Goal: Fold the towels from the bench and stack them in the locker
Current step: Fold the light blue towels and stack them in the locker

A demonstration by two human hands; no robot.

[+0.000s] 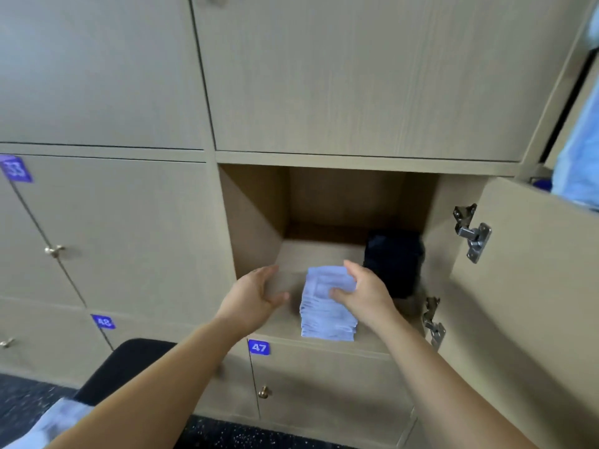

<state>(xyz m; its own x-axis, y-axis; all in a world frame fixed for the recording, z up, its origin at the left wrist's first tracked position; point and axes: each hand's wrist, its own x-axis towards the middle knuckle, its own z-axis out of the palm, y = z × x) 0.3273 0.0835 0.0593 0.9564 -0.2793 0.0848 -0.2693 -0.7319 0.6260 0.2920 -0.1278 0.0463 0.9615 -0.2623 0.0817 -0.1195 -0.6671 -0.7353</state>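
Sitting in locker (pixel 256 222): pale towel stack (pixel 324 319), dark bundle (pixel 393 264) behind; right hand (pixel 366 293) grip holding stack; left hand (pixel 256 296) wide.

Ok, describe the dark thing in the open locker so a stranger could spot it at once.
In the wall of beige lockers, find the one open compartment, just above the label 47. By its right wall lies a dark bundle, behind the pale blue towel stack; it alone is near black.
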